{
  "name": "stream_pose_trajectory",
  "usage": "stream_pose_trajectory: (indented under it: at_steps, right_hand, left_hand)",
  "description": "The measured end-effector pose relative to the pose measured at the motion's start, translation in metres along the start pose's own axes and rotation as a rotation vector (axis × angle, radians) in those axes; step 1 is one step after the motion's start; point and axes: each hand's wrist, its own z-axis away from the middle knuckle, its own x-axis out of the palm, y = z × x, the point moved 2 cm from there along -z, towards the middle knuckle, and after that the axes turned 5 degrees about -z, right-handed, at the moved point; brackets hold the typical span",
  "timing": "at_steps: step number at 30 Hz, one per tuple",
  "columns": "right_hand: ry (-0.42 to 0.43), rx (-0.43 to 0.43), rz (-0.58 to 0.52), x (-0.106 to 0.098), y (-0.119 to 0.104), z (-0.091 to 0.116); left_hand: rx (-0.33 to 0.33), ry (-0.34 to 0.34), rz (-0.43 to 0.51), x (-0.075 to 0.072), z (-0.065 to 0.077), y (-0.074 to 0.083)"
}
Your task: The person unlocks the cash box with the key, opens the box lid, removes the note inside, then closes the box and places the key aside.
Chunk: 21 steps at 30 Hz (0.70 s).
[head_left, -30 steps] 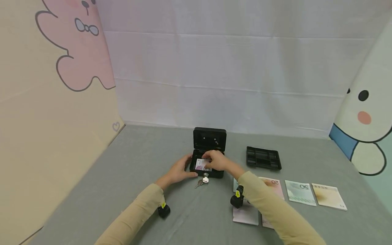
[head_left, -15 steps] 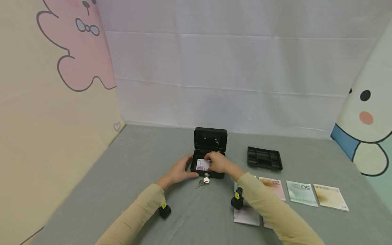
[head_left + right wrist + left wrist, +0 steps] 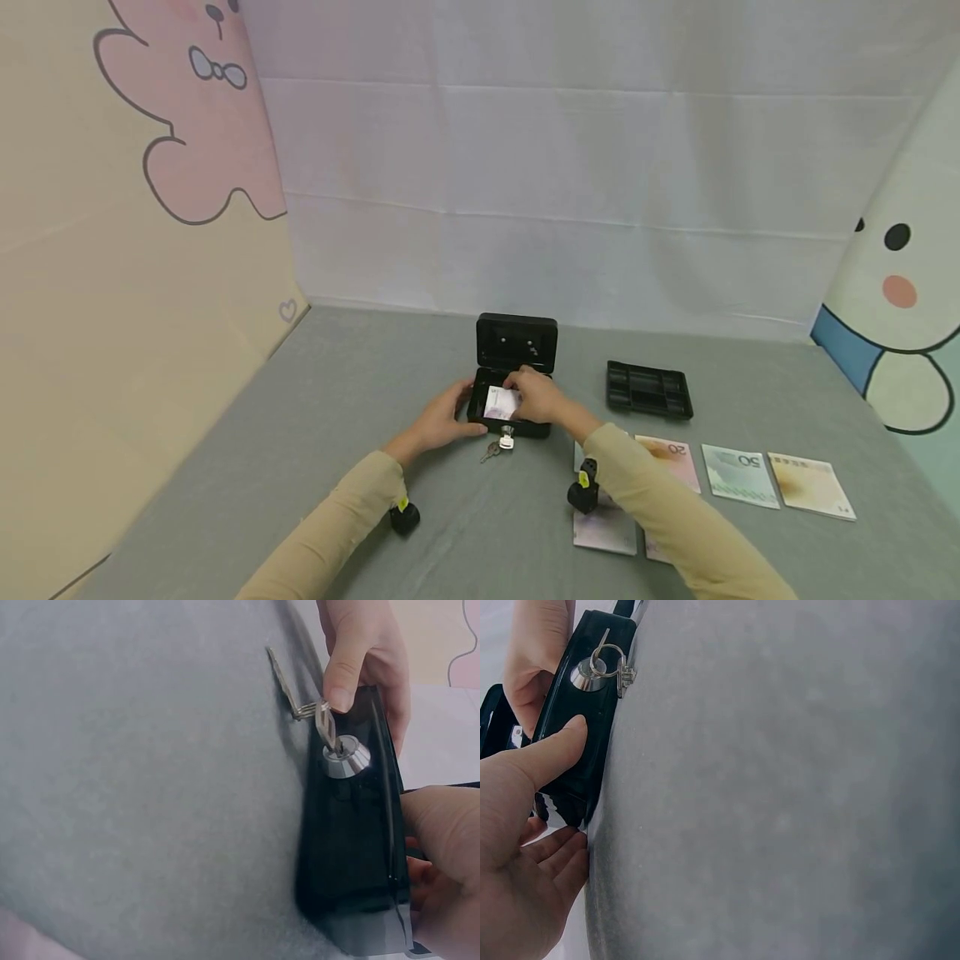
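Observation:
A small black cash box point(image 3: 517, 343) stands on the table with its lid raised and a key in its front lock point(image 3: 346, 759). My left hand point(image 3: 438, 419) grips the box's left front corner, its thumb point(image 3: 568, 742) on the front wall and the other fingers round the side. Reaching over the right side, my right hand point(image 3: 538, 400) has its fingers inside the box, where they pinch the right edge of a pale purple banknote point(image 3: 498, 403). The box wall hides these fingertips in both wrist views. A second key point(image 3: 491, 452) hangs from the ring by the lock.
Right of the box lies a black compartment tray point(image 3: 648, 390). Nearer on the right are banknotes: a pink 20 point(image 3: 669, 458), a green 50 point(image 3: 740, 477), a yellowish one point(image 3: 812, 487) and a purple one point(image 3: 604, 532). My right sleeve point(image 3: 675, 517) covers some of them.
The banknote in the box has turned slightly and shifted a little under my right fingers. My left hand keeps its grip on the box, which stays in place.

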Motion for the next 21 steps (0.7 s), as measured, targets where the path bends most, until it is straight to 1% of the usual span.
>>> stream_pose_trajectory:
  at_steps: [4, 8, 15, 21]
  right_hand:
    - [-0.011, 0.005, -0.047, -0.002, 0.002, 0.000]
    - [-0.017, -0.014, -0.099, -0.004, 0.004, 0.000]
    - [0.031, -0.049, -0.188, -0.013, 0.007, 0.001]
    - [0.072, -0.076, -0.248, -0.028, 0.006, 0.002]
  left_hand:
    - [0.000, 0.004, 0.011, 0.000, 0.000, 0.001]
    - [-0.009, 0.004, 0.001, 0.001, 0.000, 0.001]
    - [-0.007, 0.009, -0.015, 0.001, 0.001, 0.000]
    - [-0.001, 0.011, -0.021, 0.002, 0.000, -0.001]
